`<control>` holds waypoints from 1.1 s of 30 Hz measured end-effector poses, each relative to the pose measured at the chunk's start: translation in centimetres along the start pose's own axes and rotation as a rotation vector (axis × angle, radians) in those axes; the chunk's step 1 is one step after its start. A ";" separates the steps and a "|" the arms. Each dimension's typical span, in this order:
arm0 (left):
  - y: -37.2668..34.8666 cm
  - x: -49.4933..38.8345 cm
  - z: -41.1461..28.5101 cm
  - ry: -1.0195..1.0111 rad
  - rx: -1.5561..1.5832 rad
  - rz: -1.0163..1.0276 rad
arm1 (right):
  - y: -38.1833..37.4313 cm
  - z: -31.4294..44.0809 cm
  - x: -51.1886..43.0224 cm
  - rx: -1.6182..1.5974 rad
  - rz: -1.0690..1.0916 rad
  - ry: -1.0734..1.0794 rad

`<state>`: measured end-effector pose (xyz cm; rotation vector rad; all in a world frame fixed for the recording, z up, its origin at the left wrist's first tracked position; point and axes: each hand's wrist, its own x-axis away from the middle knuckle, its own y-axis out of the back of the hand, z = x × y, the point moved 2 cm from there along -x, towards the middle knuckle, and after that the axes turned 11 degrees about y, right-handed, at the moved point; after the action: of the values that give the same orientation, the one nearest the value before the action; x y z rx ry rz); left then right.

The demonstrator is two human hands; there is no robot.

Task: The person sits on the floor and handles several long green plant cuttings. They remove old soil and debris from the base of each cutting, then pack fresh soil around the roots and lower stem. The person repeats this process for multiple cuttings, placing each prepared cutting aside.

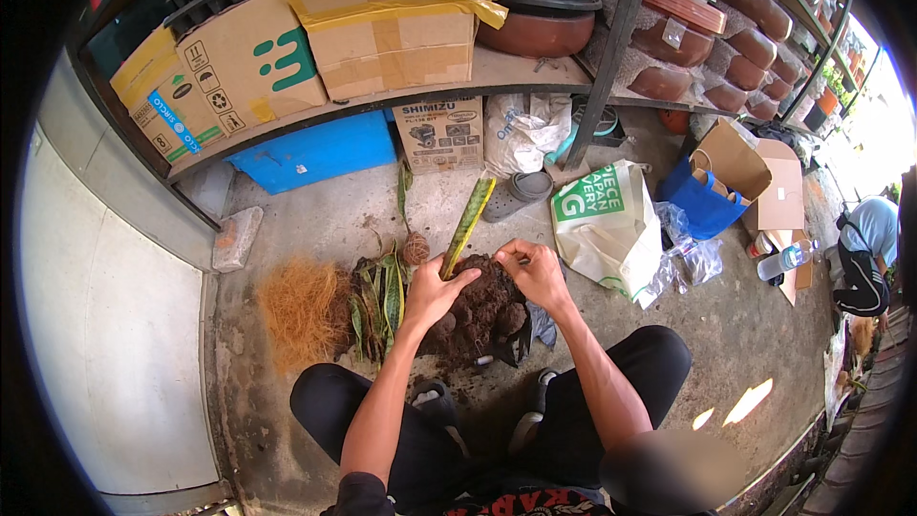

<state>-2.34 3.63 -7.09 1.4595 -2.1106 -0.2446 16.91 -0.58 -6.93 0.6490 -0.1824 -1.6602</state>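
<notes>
My left hand (432, 295) grips a yellow-edged snake plant leaf (469, 222), which stands tilted upward. Beside it, my right hand (536, 274) has thumb and index finger close together at the edge of the dark soil heap (483, 301); whether anything thin is pinched there I cannot tell. Rounded soil clumps (511, 317) lie in the heap, with a small white cylinder (484, 360) at its near edge. Left of my left hand are several cut snake plant leaves (383, 294) and a mat of coconut fibre (304, 312). Beyond sits a fibre-wrapped ball (415, 249) bearing an upright leaf (403, 193).
A grey clog (517, 197), a white-and-green bag (605, 229) and a blue bag (702, 197) stand ahead and right. A plastic bottle (784, 260) is farther right, near a crouching person (867, 251). A shelf (401, 97) holds cardboard boxes (390, 36) and pots (537, 32).
</notes>
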 end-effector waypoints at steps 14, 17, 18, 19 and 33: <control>0.2 -1.0 2.2 -0.046 0.105 -0.148 | 0.4 -3.2 -0.3 0.068 -0.064 -0.148; -0.1 -0.9 1.9 -0.080 0.108 -0.142 | -0.5 -2.5 -0.2 -0.122 -0.091 -0.052; 0.0 -0.9 1.9 -0.105 0.105 -0.153 | -0.6 -1.9 -0.2 -0.122 -0.054 -0.045; 0.1 -0.8 2.0 -0.104 0.079 -0.158 | -0.5 -1.0 -0.2 -0.121 -0.017 -0.039; -0.5 -0.5 1.1 -0.063 0.054 -0.061 | -1.2 -2.1 -0.1 -0.129 0.060 -0.013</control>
<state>-2.41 3.74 -8.39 1.5688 -2.1396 -0.2625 17.00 0.22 -9.20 0.5307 -0.1020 -1.6050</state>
